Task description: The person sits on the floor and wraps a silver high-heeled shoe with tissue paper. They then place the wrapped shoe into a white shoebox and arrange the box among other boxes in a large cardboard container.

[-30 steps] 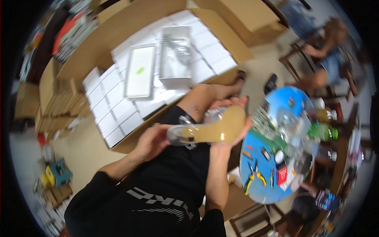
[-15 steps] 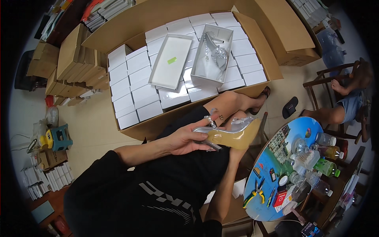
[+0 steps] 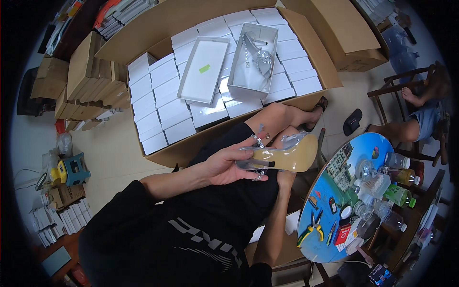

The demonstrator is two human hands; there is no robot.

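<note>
A clear high-heeled sandal (image 3: 299,155) with a tan sole lies sideways above my lap, its sole turned toward me. My left hand (image 3: 224,167) grips its heel end, thumb on top and fingers partly spread around it. Shiny stones on the straps (image 3: 259,139) show by those fingers. At the toe end, my right hand (image 3: 286,179) holds the sandal from behind, its fingers mostly hidden. A matching sandal (image 3: 262,60) with sparkling trim sits in an open white shoebox (image 3: 245,91). Beside that box lies its white lid (image 3: 198,79), inside up, with a green sticker.
A big cardboard carton (image 3: 165,158) packed with white boxes stands in front of me. On my right, a round blue table (image 3: 313,253) carries bottles and yellow-handled pliers (image 3: 313,229). Another person's leg (image 3: 394,131) is beyond it. Stacked cartons (image 3: 79,71) stand left.
The sandal has rolled in my hands, so its sole now faces me more fully and the heel points differently. My left fingers have spread further. The view has shifted slightly.
</note>
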